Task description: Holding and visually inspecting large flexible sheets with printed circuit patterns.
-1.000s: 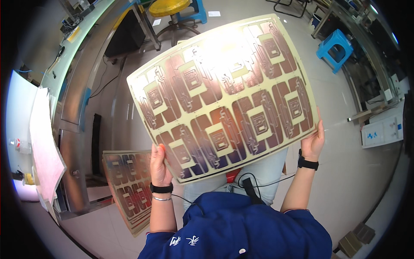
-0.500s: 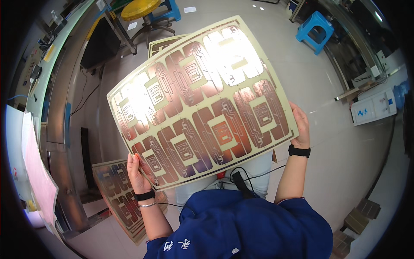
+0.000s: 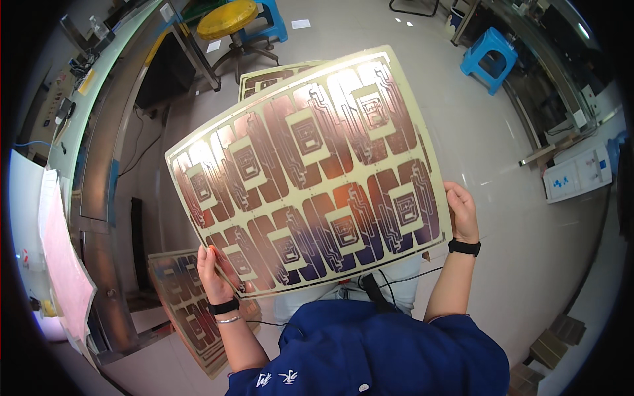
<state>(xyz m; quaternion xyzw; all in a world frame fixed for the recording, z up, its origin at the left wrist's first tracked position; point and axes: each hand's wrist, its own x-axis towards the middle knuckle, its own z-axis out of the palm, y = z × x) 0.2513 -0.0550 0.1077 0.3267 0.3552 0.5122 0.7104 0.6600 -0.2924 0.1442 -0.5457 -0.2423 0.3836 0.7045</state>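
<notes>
A large rectangular circuit board panel (image 3: 310, 178), pale yellow-green with shiny copper patterns in two rows, is held up in front of my body, tilted so that light glares off its far part. My left hand (image 3: 216, 276) grips its near left corner, with the thumb on the face. At the right edge, near the lower corner, my right hand (image 3: 463, 212) is closed round the panel, its fingertips partly hidden behind it. Lower left, beside my left forearm, leans a stack of similar panels (image 3: 188, 307). Another panel (image 3: 264, 80) shows partly behind the far edge of the held one.
Along the left runs a workbench (image 3: 99, 79) with cables and small items. A yellow round stool (image 3: 228, 18) and a blue stool stand at the far left. Another blue stool (image 3: 489, 58) is at far right, near a metal-framed bench. Brown boxes (image 3: 551, 346) lie lower right.
The held panel has tilted, so the bright glare on its far part has shrunk and more copper pattern shows. Both hands have shifted slightly toward my body, keeping their grip.
</notes>
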